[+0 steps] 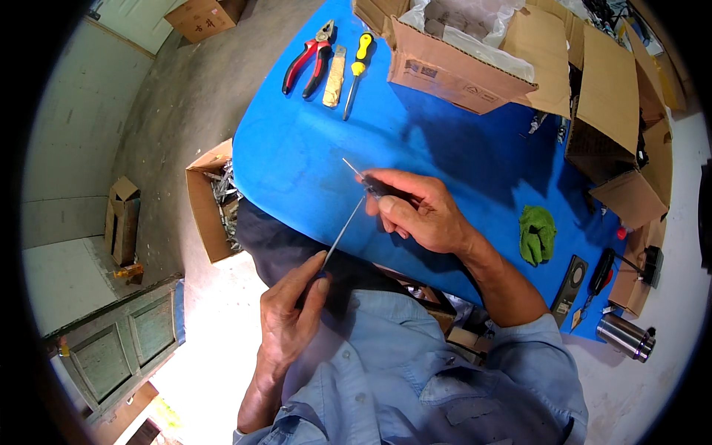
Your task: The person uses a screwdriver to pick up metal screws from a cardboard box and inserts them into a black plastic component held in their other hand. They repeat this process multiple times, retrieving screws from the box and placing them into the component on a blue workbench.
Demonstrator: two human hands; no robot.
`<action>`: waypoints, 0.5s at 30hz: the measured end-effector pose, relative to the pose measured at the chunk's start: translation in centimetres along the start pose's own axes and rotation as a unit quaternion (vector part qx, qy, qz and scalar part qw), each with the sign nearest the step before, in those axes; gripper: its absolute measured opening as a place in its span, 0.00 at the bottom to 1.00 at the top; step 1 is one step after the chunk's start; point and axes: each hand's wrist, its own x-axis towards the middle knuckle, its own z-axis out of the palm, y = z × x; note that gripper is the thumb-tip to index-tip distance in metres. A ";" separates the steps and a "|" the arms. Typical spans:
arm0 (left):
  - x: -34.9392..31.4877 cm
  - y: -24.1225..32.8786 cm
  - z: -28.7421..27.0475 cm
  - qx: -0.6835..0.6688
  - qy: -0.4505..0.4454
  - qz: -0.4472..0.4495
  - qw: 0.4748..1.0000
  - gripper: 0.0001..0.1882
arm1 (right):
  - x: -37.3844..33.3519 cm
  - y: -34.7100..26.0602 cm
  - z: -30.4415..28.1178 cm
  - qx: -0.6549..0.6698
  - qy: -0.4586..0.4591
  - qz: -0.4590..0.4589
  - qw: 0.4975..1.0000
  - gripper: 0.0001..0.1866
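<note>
My left hand [289,315] is closed round the handle of a slim screwdriver [343,234], its thin metal shaft slanting up and to the right. A bit of blue shows at the handle; the rest is hidden by my fingers. The shaft's tip meets a small dark part [386,190] pinched in my right hand [424,211]. From that part a thin metal rod [351,166] sticks out to the upper left. My fingers cover much of the part, so its kind cannot be made out. Both hands are over the near edge of the blue table [289,156].
At the far left of the table lie red-and-black pliers [323,46], a yellow-wrapped strip [335,78] and a yellow-handled screwdriver [360,63]. A cardboard box [460,74] stands behind. To the right are a green cloth [537,235] and a metal cylinder [623,337]. A box of metal pieces [204,211] sits left.
</note>
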 end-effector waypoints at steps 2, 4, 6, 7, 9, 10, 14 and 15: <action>0.0 0.1 -0.1 0.006 0.000 -0.011 1.000 0.18 | -0.1 0.0 0.0 -0.011 0.001 0.000 1.000 0.24; 0.0 0.3 -0.2 0.010 -0.001 -0.022 1.000 0.18 | -0.1 0.0 0.1 -0.019 0.001 0.002 1.000 0.24; 0.0 0.5 -0.3 0.011 -0.001 -0.033 0.999 0.18 | -0.1 0.0 0.1 -0.026 0.001 0.001 1.000 0.24; 0.0 0.4 -0.3 0.014 0.006 -0.021 1.000 0.17 | -0.1 -0.1 0.1 -0.029 0.000 -0.001 1.000 0.24; 0.0 0.1 -0.2 0.020 0.020 0.004 1.000 0.18 | -0.1 0.0 0.1 -0.034 0.000 -0.003 0.999 0.24; 0.0 0.2 -0.2 0.021 0.019 -0.001 1.000 0.17 | -0.1 0.0 0.2 -0.037 0.001 -0.003 0.999 0.24; 0.1 0.2 -0.2 0.024 0.022 0.001 0.999 0.17 | -0.1 -0.4 0.3 -0.054 0.002 0.003 0.999 0.24; 0.1 0.1 -0.2 0.026 0.024 0.006 0.999 0.17 | -0.1 -0.4 0.3 -0.052 0.002 0.002 0.999 0.24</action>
